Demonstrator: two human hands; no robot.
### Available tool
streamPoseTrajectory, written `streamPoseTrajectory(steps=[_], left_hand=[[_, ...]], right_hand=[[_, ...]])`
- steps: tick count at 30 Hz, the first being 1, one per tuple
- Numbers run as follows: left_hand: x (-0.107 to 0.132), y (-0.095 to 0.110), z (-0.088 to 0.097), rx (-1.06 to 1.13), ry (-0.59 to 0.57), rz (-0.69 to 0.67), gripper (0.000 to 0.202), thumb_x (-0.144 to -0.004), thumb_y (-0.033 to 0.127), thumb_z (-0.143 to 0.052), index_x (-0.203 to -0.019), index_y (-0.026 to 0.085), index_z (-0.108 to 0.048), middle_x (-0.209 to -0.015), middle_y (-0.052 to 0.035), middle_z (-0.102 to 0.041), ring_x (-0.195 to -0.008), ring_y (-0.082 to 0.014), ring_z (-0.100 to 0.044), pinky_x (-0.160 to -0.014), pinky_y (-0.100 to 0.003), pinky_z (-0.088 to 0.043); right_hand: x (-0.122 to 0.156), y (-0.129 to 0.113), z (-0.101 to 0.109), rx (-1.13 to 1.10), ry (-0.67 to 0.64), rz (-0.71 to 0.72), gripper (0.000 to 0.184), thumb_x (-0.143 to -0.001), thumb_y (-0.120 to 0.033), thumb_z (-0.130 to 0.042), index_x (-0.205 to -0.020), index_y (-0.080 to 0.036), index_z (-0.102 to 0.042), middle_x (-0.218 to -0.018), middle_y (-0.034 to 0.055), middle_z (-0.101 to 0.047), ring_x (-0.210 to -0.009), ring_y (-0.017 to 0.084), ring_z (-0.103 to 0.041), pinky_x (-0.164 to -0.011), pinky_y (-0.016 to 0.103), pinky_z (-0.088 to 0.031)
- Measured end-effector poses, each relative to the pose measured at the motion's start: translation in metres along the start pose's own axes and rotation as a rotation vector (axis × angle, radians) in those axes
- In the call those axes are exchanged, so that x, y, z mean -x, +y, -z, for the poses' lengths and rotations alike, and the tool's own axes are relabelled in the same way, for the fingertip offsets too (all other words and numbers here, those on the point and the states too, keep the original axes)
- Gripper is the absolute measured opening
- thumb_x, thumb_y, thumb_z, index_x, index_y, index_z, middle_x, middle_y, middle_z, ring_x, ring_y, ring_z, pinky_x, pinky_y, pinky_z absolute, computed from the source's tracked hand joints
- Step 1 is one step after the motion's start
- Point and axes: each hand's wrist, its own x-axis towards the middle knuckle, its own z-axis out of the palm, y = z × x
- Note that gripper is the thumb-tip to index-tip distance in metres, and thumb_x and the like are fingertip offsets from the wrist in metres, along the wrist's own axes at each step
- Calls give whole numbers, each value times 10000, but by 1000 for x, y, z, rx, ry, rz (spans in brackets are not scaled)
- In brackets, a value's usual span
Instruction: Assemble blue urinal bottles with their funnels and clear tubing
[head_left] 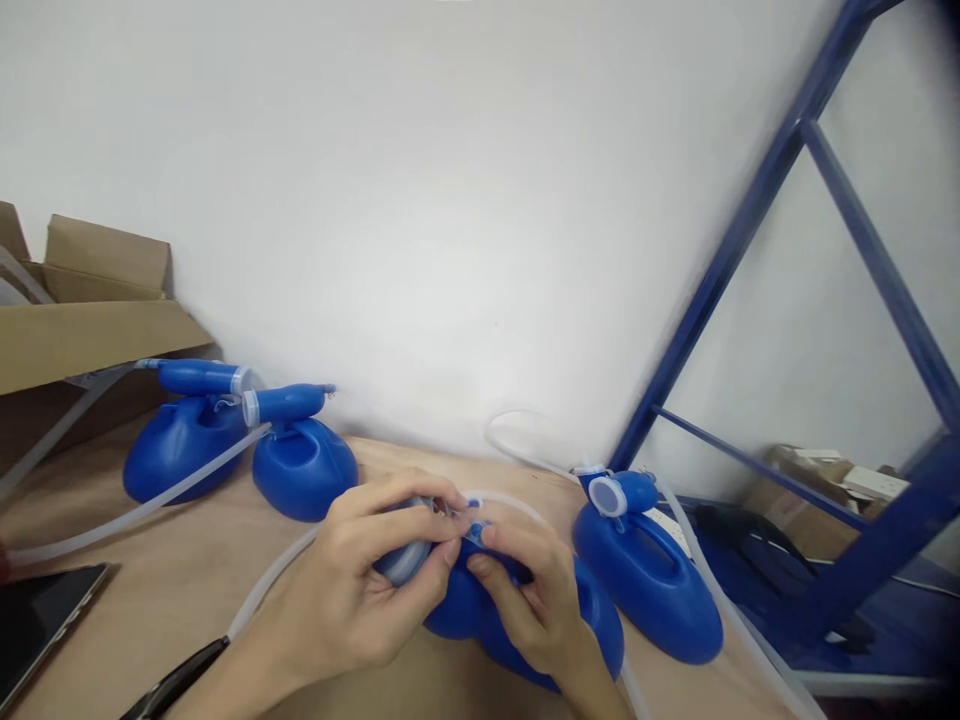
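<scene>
Blue bottle (455,608) is low in the middle, at the near side of the wooden table (172,580), and the two hands are over it and hide a lot of it. The left hand (379,565) is curled around a cloudy cap (405,563), with its thumb and fingertips close together by a small clear strip. The right hand (536,590) has its thumb and pointing finger pinched on the blue top part of the bottle. The hands are side by side, and their fingertips almost meet. I cannot tell if the blue under them is one bottle or two. On the left, a round bottle (304,470) has a blue neck piece (292,403) with a cloudy lid on it. Just beside it is another one like it (180,455), with a pale hose (172,490) in front. On the right, a long bottle (671,610) has a handle hole and a cloudy lid too. The blue walls hide what is inside them all. A cardboard box (97,330) at the far left has its flaps up, and pale tubes (26,275) show in it. Behind the blue metal frame (726,270) is another box (795,490), with white things on top.
</scene>
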Motion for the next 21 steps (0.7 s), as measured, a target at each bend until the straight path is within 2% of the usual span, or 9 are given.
streamPoseTrajectory(steps=[5, 9, 12, 15, 18, 21], left_hand=[[-5, -1, 1, 45, -42, -10, 200, -832, 7, -609, -818, 196, -672, -962, -16, -731, -832, -121, -711, -763, -215, -557], [-5, -6, 2, -42, -100, -40, 206, -810, -8, -583, -805, 190, -642, -941, -21, -717, -806, -129, -675, -743, -245, -528], [-3, -10, 4, -100, -164, -41, 194, -837, 9, -572, -822, 192, -633, -942, -20, -707, -802, -130, -660, -730, -247, -511], [-3, -10, 6, -120, -209, -34, 182, -868, 34, -567, -818, 193, -640, -941, -22, -701, -816, -137, -662, -750, -253, -514], [-6, -7, 9, -89, -233, 18, 172, -907, 83, -567, -854, 199, -682, -996, -28, -729, -870, -143, -698, -796, -241, -534], [-12, -10, 16, -86, -256, 69, 182, -941, 149, -554, -956, 210, -725, -1077, -34, -752, -949, -157, -724, -845, -241, -541]], right_hand=[[-3, 1, -2, 10, -37, 52, 239, -1051, -191, -525, -1261, -292, -581, -1121, 50, -793, -886, 177, -780, -736, 255, -621], [-3, 3, -4, 80, -92, 59, 162, -1036, -163, -518, -1121, -270, -605, -991, 39, -783, -826, 173, -762, -712, 249, -611], [-3, 2, -4, 151, -148, 74, 175, -1031, -136, -501, -1032, -255, -630, -911, 34, -766, -725, 156, -727, -675, 245, -598], [-3, 3, -5, 126, -127, 75, 155, -1036, -147, -531, -1017, -246, -648, -861, 28, -768, -727, 155, -738, -703, 241, -609], [-2, 4, -5, 81, -89, 46, 110, -1038, -186, -582, -1054, -254, -668, -936, 29, -801, -800, 155, -776, -763, 231, -624], [-5, 5, 4, 103, -137, -40, 125, -1012, -238, -657, -1129, -269, -689, -1098, 34, -817, -960, 175, -793, -867, 249, -627]])
